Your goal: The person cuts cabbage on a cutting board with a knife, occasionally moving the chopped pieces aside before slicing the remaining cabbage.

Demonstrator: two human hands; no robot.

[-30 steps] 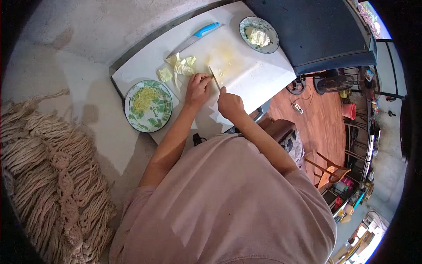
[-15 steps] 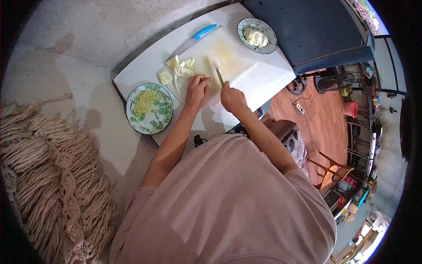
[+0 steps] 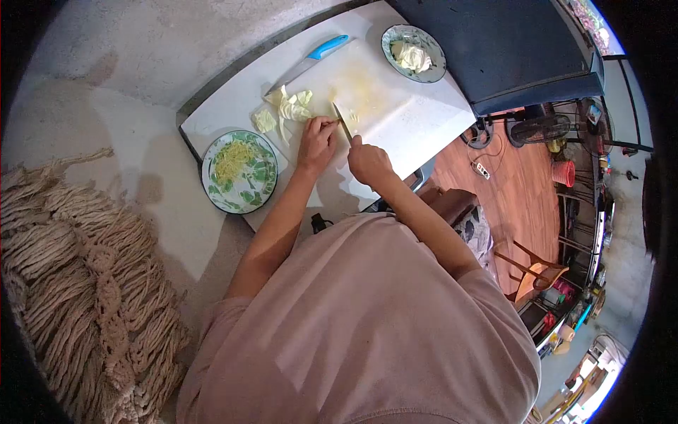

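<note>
Two knives, two plates and one cutting board (image 3: pixel 399 116) sat on the worktop (image 3: pixel 222 109). The right hand (image 3: pixel 367 162) had its grip closed round a slim, dark knife (image 3: pixel 342 121) at the board's middle, its long axis pointing away from the person. Beside it, the left hand (image 3: pixel 318 145) had its grip curled onto pale cabbage (image 3: pixel 291 109).

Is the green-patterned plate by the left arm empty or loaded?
Partly loaded: the green-patterned plate holds a heap of shredded cabbage on its upper half, and the lower half shows bare leaf pattern.
</note>
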